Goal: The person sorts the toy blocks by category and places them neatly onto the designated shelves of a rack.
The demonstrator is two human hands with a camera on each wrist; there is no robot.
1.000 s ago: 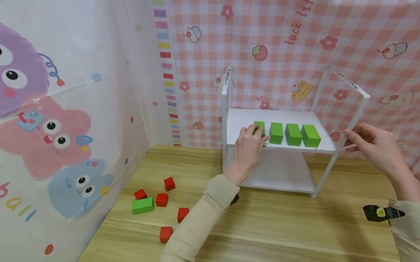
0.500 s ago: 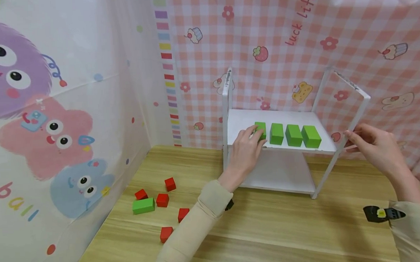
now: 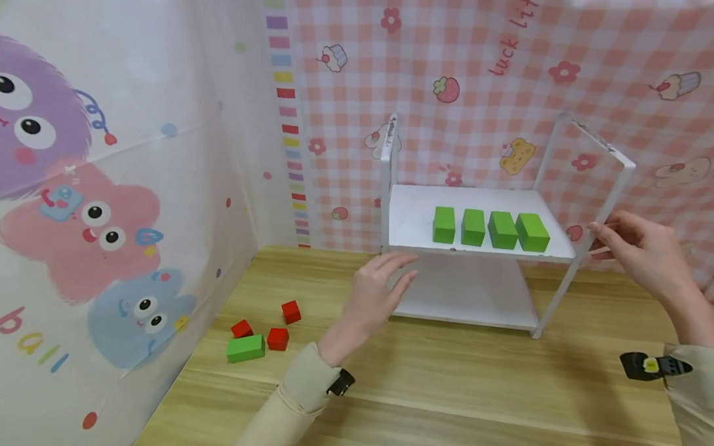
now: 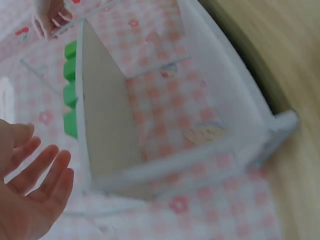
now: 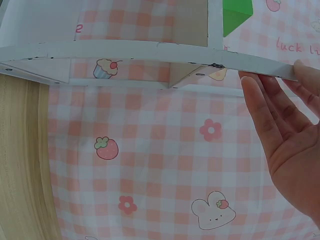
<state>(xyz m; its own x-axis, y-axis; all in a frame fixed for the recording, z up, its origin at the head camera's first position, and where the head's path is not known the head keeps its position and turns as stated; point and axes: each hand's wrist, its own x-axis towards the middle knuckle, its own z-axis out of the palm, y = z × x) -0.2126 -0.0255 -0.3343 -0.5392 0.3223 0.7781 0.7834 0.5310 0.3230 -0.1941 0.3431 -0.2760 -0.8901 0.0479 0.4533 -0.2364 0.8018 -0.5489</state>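
A row of several green blocks (image 3: 444,225) stands along the front of the upper board of a white two-tier shelf (image 3: 408,211). My left hand (image 3: 367,295) is just left of and in front of the shelf, its fingers extended and holding nothing. In the left wrist view that hand (image 4: 35,190) is apart from the shelf's edge. My right hand (image 3: 647,252) pinches the shelf's right front post between thumb and fingers. The right wrist view shows this grip, the thumb on one side of the white post (image 5: 260,66) and fingertips on the other.
On the wooden table (image 3: 457,390), to the left, lie a green block (image 3: 246,348) and three visible red cubes (image 3: 278,338). My left forearm may hide other cubes. A checked pink cloth (image 3: 343,151) hangs behind the shelf.
My left hand has let go of the leftmost green block on the upper board and drawn back, left and down. The right hand stays on the post.
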